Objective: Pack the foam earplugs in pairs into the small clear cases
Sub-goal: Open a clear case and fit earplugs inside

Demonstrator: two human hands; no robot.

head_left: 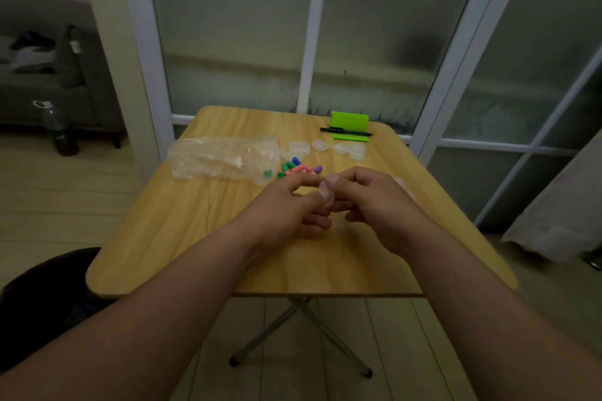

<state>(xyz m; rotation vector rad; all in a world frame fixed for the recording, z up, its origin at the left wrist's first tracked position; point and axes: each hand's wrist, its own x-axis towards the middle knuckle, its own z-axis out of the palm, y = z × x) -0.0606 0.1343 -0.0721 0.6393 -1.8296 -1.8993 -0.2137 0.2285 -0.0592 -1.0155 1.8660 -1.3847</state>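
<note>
Earplugs (298, 169) lie beside plastic bag (224, 158); left hand (293, 208) and right hand (368, 202) pinch one clear case (325, 194)

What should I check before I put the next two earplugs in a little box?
1. Clear case held between left hand and right hand: ok.
2. Case open: cannot tell.
3. Loose earplugs within reach: ok.
4. Matching colours for a pair: cannot tell.
5. Spare cases waiting behind: ok.
6. Plastic bag clear of the hands: ok.
</note>
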